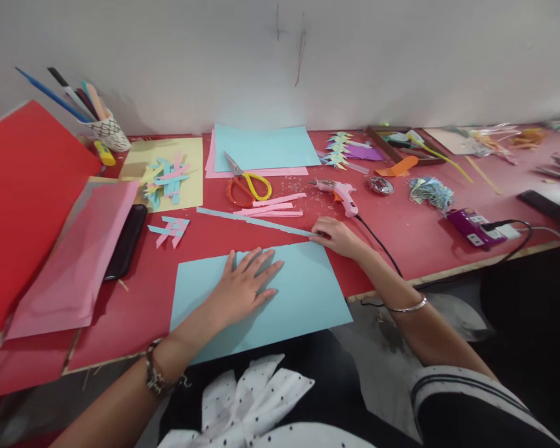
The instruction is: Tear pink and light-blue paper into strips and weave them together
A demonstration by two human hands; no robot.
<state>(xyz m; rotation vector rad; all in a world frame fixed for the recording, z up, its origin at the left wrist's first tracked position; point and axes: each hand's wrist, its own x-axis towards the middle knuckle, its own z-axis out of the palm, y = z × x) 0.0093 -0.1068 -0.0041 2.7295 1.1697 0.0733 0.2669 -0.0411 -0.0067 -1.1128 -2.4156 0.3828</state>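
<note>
A light blue sheet of paper lies at the table's front edge, its near side reaching past it. My left hand rests flat on that sheet with its fingers spread. By the sheet's far right corner, my right hand pinches the right end of a narrow blue paper strip. The strip runs leftward just beyond the sheet's uneven far edge. Behind it lie several pink strips and scissors with red and yellow handles. A woven pink-and-blue piece sits to the left.
A pink glue gun with a black cord lies beyond my right hand. To the right are a purple power strip and a yarn bundle. Pink papers cover part of a black phone at left. Another person sits far right.
</note>
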